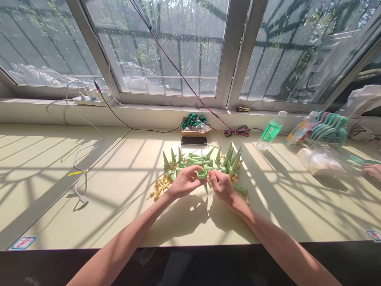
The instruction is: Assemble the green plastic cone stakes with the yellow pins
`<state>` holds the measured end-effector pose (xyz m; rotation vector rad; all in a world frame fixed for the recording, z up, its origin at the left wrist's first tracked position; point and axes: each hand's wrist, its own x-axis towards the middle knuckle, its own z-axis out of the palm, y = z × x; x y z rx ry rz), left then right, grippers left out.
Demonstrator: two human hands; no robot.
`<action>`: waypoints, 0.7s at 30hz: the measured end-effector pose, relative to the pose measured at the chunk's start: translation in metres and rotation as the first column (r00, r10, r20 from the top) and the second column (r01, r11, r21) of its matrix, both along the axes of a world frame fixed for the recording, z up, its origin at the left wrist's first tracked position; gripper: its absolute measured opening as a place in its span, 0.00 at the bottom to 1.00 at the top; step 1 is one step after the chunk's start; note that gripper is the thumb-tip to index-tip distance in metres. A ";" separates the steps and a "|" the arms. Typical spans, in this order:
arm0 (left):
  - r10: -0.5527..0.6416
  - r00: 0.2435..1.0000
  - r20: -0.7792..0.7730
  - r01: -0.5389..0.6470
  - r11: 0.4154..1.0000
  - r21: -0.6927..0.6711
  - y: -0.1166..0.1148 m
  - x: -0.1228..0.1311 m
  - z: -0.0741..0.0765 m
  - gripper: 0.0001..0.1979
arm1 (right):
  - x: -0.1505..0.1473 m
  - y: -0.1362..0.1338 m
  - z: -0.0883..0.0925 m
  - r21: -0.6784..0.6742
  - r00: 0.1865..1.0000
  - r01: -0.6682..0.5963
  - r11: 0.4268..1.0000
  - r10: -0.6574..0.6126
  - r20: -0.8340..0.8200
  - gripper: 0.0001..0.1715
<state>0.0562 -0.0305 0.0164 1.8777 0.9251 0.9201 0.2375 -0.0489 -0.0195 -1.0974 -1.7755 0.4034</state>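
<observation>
In the middle of the table, my left hand [187, 181] is closed around a green plastic cone-shaped part [203, 174]. Its round, hollow end faces up toward me, and its tip points down. Right beside it, my right hand [221, 185] pinches at the rim; what lies between those fingertips is too small to make out. Behind both hands are several green cones [235, 163], some standing on their wide ends, and green tube-like pieces [196, 159]. Small yellow pegs [162, 185] lie in a heap to the left of my left hand.
A black phone [193, 141] lies before a small box [195, 129] holding green material. To the right stand a green-labelled bottle [270, 131], hangers [330, 126] and a bagged white item [320, 163]. Another person's hand [372, 171] shows at the right edge. A white cable [79, 190] lies left.
</observation>
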 end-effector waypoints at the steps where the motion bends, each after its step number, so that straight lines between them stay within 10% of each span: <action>1: 0.004 1.000 -0.003 -0.004 1.000 0.011 0.000 0.000 0.000 0.18 | 0.000 0.000 0.001 0.000 1.000 0.003 1.000 -0.003 -0.008 0.26; 9: 0.031 0.997 0.074 -0.021 0.990 -0.141 0.005 -0.002 -0.001 0.23 | 0.002 -0.002 0.006 0.048 0.991 0.080 0.996 -0.074 -0.115 0.23; 15: -0.102 0.991 0.088 0.133 0.863 -0.488 0.006 -0.003 0.001 0.40 | 0.002 -0.003 0.003 0.104 0.998 0.012 0.994 -0.006 -0.062 0.21; 21: -0.110 0.992 0.066 0.128 0.823 -0.554 0.003 -0.003 0.004 0.35 | 0.001 -0.001 0.002 0.091 1.000 -0.019 0.996 0.020 -0.015 0.25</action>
